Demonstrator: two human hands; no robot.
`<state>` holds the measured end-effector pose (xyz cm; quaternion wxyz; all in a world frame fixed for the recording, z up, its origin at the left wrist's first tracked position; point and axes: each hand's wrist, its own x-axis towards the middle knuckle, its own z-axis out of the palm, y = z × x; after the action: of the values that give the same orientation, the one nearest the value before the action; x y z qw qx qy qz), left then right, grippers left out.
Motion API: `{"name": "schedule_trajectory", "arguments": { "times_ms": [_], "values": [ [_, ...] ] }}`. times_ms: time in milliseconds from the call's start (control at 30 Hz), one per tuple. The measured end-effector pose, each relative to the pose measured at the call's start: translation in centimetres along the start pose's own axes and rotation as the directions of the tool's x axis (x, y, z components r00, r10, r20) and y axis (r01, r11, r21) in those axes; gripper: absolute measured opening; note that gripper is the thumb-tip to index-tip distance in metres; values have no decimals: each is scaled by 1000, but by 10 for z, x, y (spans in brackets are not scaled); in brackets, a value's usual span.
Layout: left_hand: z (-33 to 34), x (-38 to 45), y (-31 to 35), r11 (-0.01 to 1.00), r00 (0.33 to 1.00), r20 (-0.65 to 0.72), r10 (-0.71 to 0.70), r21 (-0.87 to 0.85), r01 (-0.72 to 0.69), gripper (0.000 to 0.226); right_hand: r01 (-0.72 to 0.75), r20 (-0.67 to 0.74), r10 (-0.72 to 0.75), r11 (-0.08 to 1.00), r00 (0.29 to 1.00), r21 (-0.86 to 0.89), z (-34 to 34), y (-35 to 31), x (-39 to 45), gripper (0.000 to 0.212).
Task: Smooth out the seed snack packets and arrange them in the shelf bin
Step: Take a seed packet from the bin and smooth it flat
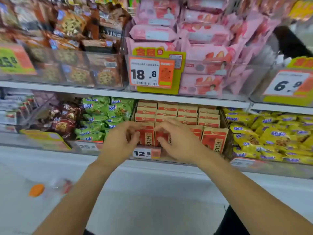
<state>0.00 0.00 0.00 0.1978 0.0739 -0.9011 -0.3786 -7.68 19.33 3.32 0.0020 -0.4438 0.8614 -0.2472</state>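
Several brown-and-red seed snack packets (214,138) stand upright in rows in a clear shelf bin (226,122) on the lower shelf. My left hand (118,141) has its fingers curled at the left edge of a front-row packet (147,135). My right hand (176,141) is curled over the neighbouring front packet (160,134), fingers on its top and thumb low on its face. Both hands hide much of those two packets. Whether the fingers truly pinch the packets is blurred.
Green snack bags (101,119) fill the bin to the left, yellow bags (271,136) the bin to the right. A 12.8 price tag (144,152) hangs on the bin front. Pink packs (203,53) sit on the upper shelf. An orange-capped bottle (36,189) lies low left.
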Motion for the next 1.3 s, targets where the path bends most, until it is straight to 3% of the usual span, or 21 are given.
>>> {"name": "schedule_trajectory", "arguments": {
  "times_ms": [67, 267, 367, 533, 600, 700, 733, 833, 933, 1100, 1300],
  "values": [
    [-4, 3, -4, 993, 997, -82, -17, 115, 26, 26, 4, -41, -7, 998, 999, -70, 5, -6, 7, 36],
    [-2, 8, -17, 983, 999, 7, -40, 179, 38, 48, -89, -97, 68, 967, 993, -237, 24, -7, 24, 56],
    [-2, 11, -21, 988, 999, -28, -29, 148, 33, 41, -115, -113, 88, 958, 990, -263, 31, -5, 30, 44],
    [-1, 9, -25, 995, 983, -183, 29, 96, -11, 6, -81, -216, 37, 977, 976, -199, 37, -6, 34, 13],
    [-3, 9, -23, 998, 962, -268, 57, 39, -48, 12, -52, -240, 20, 991, 971, -125, 33, -8, 33, 8],
    [-9, 6, -11, 985, 913, -382, 142, -40, -170, 9, -31, -284, 65, 992, 957, 122, 19, -20, 27, 5],
    [-11, 4, -6, 977, 908, -392, 145, -88, -195, 17, -5, -317, 64, 983, 946, 183, 13, -25, 25, 3],
    [-12, -8, 9, 952, 928, -340, 154, -199, -231, 35, 106, -484, 81, 932, 871, 346, -2, -40, 14, 10],
    [-10, -22, 18, 935, 957, -257, 138, -286, -211, 31, 198, -548, 149, 829, 823, 523, -7, -46, 0, 9],
    [6, -45, 35, 844, 998, 33, -45, -533, 56, 24, 0, -312, 390, 625, 866, 781, 5, -29, -29, 34],
    [44, -66, 31, 885, 985, 86, -152, -431, 174, 33, -242, 28, 473, 398, 881, 885, 24, -1, -69, 36]
  ]
}}
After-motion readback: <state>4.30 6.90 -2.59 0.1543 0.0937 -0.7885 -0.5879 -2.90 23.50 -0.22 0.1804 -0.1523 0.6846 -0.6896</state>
